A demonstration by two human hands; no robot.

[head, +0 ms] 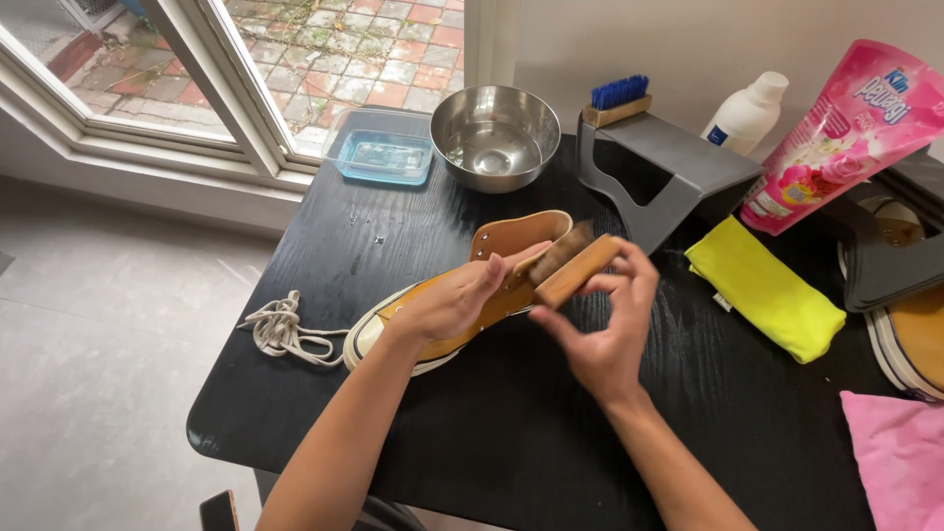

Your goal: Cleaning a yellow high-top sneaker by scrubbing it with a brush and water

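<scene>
We brush a tan high-top shoe [462, 295] on the black counter [511, 433].

Our left hand [447, 300] lies over the shoe's side, fingers curled around its upper to steady it, while our right hand [605, 329] has its fingers closed on a wooden brush [575, 265], bristles set against the shoe's collar. The shoe lies on its side near the counter's middle, its loose white laces [285, 329] just beside the toe. Behind it stand a steel bowl [495, 136], a blue tray [382, 155] and a grey stand [678, 182]; a yellow cloth [767, 290] lies to the right.
</scene>
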